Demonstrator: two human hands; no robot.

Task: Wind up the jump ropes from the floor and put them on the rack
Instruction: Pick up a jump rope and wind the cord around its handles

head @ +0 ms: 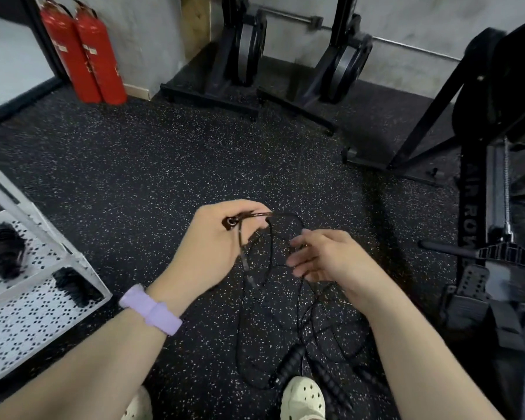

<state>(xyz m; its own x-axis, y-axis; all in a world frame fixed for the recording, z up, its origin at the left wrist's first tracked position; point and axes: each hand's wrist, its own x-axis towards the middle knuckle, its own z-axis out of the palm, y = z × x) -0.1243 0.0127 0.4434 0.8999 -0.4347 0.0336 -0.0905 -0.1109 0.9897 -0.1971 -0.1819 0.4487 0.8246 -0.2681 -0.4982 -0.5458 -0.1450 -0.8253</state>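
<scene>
the floor (pixel 140 165) i saw was black rubber flecked with white. two red fire extinguishers (pixel 84 53) stood at its far left corner against the wall. black machine bases (pixel 212 101) rested along the far edge, and a rowing machine (pixel 479 237) sat on the right edge. a white perforated rack (pixel 43 301) stood on the left edge. toward the near edge, loops of black jump rope (pixel 325 338) and ribbed handles (pixel 288 366) lay beside pale clogs (pixel 303 398).

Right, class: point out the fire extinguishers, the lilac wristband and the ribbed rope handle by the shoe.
fire extinguishers (pixel 99 56), head view, on the right-hand red cylinder's body.
lilac wristband (pixel 152 309), head view, on the band's middle, across the wrist.
ribbed rope handle (pixel 290 366), head view, on its black grip.
</scene>
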